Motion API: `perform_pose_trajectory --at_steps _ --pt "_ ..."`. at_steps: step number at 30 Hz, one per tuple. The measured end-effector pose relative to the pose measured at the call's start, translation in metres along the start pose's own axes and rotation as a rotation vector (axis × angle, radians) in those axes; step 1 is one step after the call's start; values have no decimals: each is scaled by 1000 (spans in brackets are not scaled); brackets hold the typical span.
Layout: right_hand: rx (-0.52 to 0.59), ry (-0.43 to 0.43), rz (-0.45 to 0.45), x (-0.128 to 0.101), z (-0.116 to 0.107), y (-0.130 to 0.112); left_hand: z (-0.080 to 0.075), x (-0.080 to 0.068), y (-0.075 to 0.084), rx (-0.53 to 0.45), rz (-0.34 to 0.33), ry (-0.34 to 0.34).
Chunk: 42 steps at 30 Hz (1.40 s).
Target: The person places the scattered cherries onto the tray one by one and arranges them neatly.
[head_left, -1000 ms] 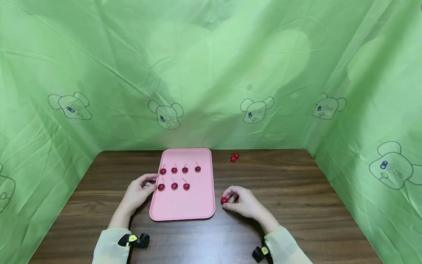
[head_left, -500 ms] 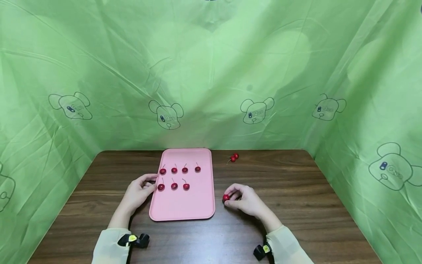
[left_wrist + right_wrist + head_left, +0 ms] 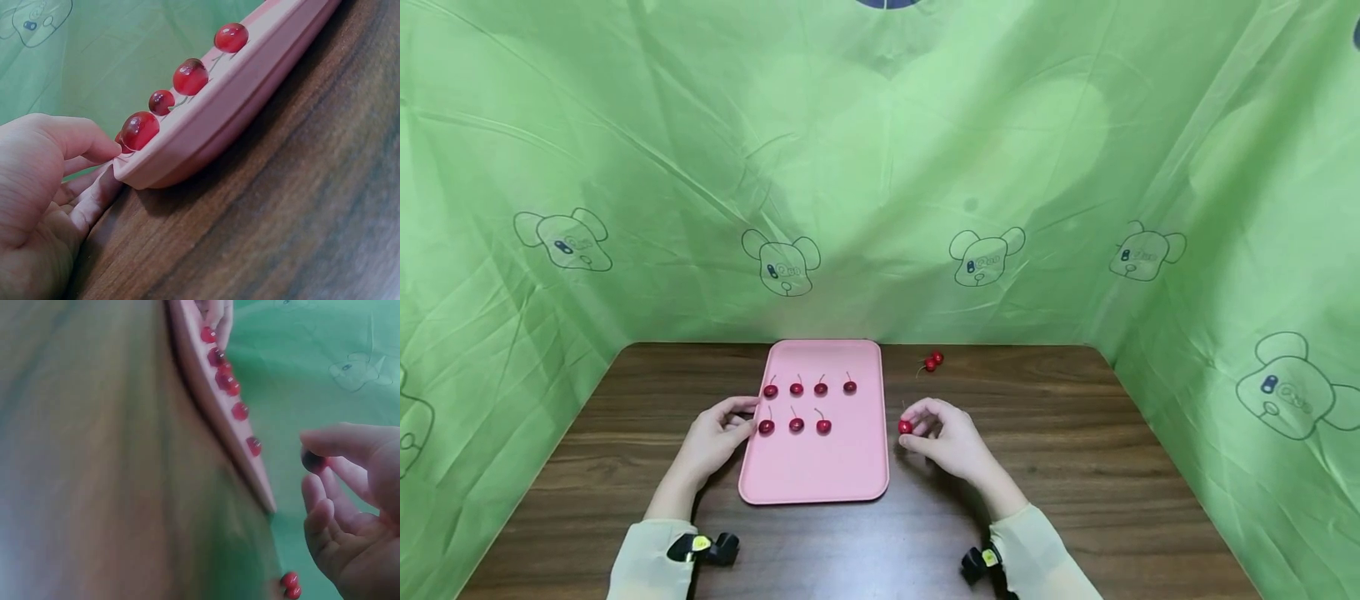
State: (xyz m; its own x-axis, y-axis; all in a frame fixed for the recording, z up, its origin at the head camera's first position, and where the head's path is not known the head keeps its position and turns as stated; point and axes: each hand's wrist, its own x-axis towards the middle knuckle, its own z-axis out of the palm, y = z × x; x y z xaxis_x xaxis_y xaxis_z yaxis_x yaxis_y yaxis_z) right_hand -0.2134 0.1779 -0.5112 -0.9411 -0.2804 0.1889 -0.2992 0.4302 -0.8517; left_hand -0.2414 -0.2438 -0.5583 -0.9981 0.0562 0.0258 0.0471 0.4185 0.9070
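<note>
A pink tray (image 3: pixel 820 483) lies on the table, bearing several red cherries with stems in two rows; one of the front row is a cherry (image 3: pixel 823 427) near the tray's middle. My left hand (image 3: pixel 718 437) is at the tray's left side, thumb and fingers at its rim; the left wrist view shows the fingertips right on the tray's edge, close to a cherry (image 3: pixel 140 130). To the right of the tray, my right hand (image 3: pixel 946 437) pinches a single cherry (image 3: pixel 906 427) between thumb and fingers. In the right wrist view this cherry (image 3: pixel 313 461) looks dark, held off the table.
Two more cherries (image 3: pixel 933 361) lie together at the back of the wooden table (image 3: pixel 1037 433), right of the tray. Green cloth (image 3: pixel 880 167) with printed mouse-like heads hangs behind and along both sides. Each wrist carries a black strapped camera (image 3: pixel 724 549).
My right hand first drew slightly right with the cherry, then moved away from me and a little left, toward the tray's right side. The left hand has stayed at the tray's rim.
</note>
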Motion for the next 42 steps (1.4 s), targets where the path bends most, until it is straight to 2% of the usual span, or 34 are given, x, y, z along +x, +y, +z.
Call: perform_pose_trajectory --at_steps 6,10,16,21,34,42 --pt "9 73 -24 25 8 -17 2 0 -1 1 7 5" --pt "17 89 -9 38 14 -21 4 0 -1 9 10 11" --pt "19 87 20 49 25 -21 5 0 0 -31 20 7" --pt "10 90 32 52 36 -16 6 1 1 -18 34 6" --pt "-53 32 11 47 64 -5 3 0 -1 -9 31 14" --pt "-88 12 26 48 70 -1 2 -4 13 8 24 23"
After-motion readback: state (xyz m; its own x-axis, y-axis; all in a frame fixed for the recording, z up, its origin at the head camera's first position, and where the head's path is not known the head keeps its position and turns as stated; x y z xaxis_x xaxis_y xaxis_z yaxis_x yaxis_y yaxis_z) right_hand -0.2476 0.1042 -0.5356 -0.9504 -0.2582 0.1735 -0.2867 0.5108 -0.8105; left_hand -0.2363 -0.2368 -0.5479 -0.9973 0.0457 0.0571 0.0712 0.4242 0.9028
